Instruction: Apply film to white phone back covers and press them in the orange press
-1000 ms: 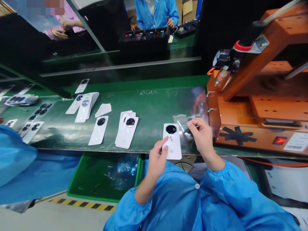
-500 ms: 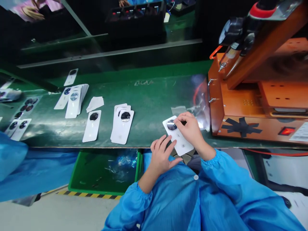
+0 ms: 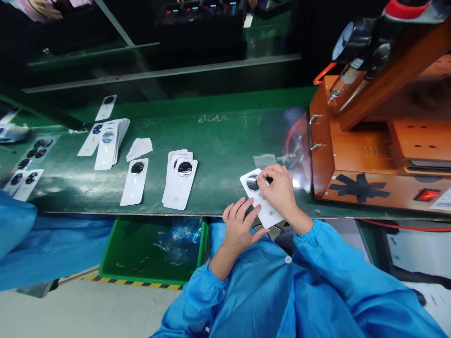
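A white phone back cover (image 3: pixel 268 217) with a round dark camera window lies tilted at the front edge of the bench, directly before me. My left hand (image 3: pixel 240 226) rests at its lower left side, fingers spread, the fingertips on or close to the edge. Over the camera window, my right hand (image 3: pixel 278 187) is closed in a pinch, thumb and forefinger at the window's right rim. Whatever sits between those fingertips is hidden. Left of my hands lies a small stack of similar covers (image 3: pixel 178 190), and beyond it a single cover (image 3: pixel 134 191).
An orange machine (image 3: pixel 352 183) with a gauge and a dispensing syringe stands at the right. Farther left on the green bench (image 3: pixel 225 141) are a white scrap (image 3: pixel 139 148) and more covers (image 3: pixel 105 152). A green bin (image 3: pixel 141 277) sits below; a co-worker's blue sleeve (image 3: pixel 16 225) is at the left.
The camera view has shifted slightly. Both hands stay at the same cover in nearly the same pose, the right fingers still pinched at the camera window.
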The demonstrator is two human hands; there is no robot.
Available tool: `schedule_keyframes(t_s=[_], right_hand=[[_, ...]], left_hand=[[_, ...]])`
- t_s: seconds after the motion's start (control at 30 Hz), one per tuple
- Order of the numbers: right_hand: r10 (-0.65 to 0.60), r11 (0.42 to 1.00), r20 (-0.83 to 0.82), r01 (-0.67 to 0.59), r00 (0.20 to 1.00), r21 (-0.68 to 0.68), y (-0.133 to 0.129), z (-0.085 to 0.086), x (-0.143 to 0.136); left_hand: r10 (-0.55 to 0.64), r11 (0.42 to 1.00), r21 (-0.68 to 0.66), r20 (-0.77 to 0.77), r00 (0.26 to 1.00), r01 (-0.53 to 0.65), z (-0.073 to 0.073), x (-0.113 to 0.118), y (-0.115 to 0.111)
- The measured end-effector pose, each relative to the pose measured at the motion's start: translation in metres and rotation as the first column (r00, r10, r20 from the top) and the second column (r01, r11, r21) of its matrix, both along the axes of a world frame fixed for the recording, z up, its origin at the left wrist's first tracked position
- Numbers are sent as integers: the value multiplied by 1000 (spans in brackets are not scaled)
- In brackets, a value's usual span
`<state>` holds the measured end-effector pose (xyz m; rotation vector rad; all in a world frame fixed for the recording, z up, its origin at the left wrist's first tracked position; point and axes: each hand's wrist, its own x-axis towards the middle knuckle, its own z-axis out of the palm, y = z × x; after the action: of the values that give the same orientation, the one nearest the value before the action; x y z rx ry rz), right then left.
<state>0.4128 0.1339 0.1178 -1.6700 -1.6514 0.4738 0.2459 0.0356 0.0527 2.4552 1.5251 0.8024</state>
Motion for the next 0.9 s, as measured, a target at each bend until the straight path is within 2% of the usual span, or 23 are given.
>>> schedule_keyframes(t_s=[0.23,0.63,0.9], right_hand=[[-32,999,43,31,999,27,-1,-3,-1],[-64,994,70,57,995,95,-1,-8,-1],[-69,987,165,44,984,152,-4,-9,-2]], left_hand=[[1,991,136,33,999,-5,2,3,1],[-1,991,131,22,1000,-1,2,3,1],[-9,990,139,30,1000,5,6,4,2]])
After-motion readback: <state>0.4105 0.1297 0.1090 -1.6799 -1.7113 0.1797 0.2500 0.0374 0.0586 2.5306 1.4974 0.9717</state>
